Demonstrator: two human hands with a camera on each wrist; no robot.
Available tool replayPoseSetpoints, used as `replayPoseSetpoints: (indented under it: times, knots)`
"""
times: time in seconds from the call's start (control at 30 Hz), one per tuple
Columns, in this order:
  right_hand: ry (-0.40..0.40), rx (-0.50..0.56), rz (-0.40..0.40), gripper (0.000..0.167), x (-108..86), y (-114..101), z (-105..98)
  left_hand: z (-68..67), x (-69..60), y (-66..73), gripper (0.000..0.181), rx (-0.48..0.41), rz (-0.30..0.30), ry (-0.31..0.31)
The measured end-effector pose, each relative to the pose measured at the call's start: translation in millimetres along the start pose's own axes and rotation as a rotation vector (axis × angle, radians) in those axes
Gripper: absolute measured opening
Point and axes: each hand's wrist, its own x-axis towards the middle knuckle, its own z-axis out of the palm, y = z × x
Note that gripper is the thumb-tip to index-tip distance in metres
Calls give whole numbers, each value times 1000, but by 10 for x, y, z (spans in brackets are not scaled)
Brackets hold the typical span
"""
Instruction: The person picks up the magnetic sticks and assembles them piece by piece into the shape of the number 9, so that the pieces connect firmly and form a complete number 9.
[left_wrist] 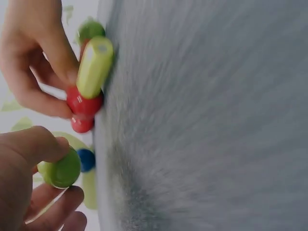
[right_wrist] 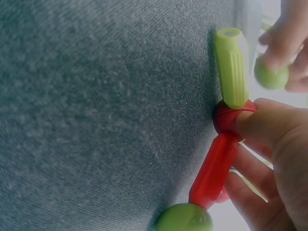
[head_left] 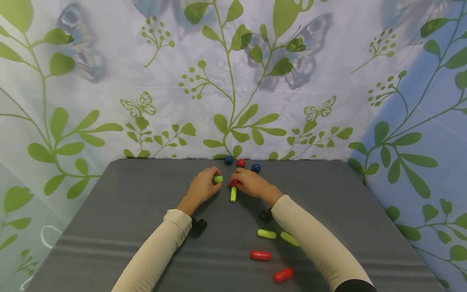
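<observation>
My left hand [head_left: 202,188] pinches a green ball [head_left: 217,179] between thumb and fingers, just left of the joined pieces. In the right wrist view my right hand [right_wrist: 284,159] grips a red ball [right_wrist: 226,118]. A yellow-green ribbed rod [right_wrist: 232,72] is joined to that ball and points toward me along the grey table. From the ball's other side a red rod [right_wrist: 214,168] leads to a second green ball [right_wrist: 185,219]. The right hand hides most of this red rod in the head view. The held green ball is apart from the yellow-green rod.
Behind the hands lie a blue ball [head_left: 228,160], a red ball [head_left: 241,163] and another blue ball [head_left: 256,168]. Loose yellow-green rods [head_left: 266,234] and red rods [head_left: 260,255] lie nearer, beside the right forearm. A patterned cloth [head_left: 233,81] hangs along the table's back edge.
</observation>
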Motion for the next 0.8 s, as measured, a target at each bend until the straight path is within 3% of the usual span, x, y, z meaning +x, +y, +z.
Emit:
replayPoseSetpoints:
  times: [0.17, 0.33, 0.57, 0.8]
  knots:
    - [9, -7, -5, 23, 3, 2, 5, -38, -273, 150, 24, -56, 44, -39]
    - [38, 6, -55, 22, 5, -2, -3, -42, -461, 303, 26, -96, 96, -77]
    - [34, -3, -48, 22, 8, 10, -31, 14, -574, 436, 25, -108, 129, -119]
    - [32, 15, -60, 21, 12, 13, -15, 88, -630, 460, 25, -94, 136, -128]
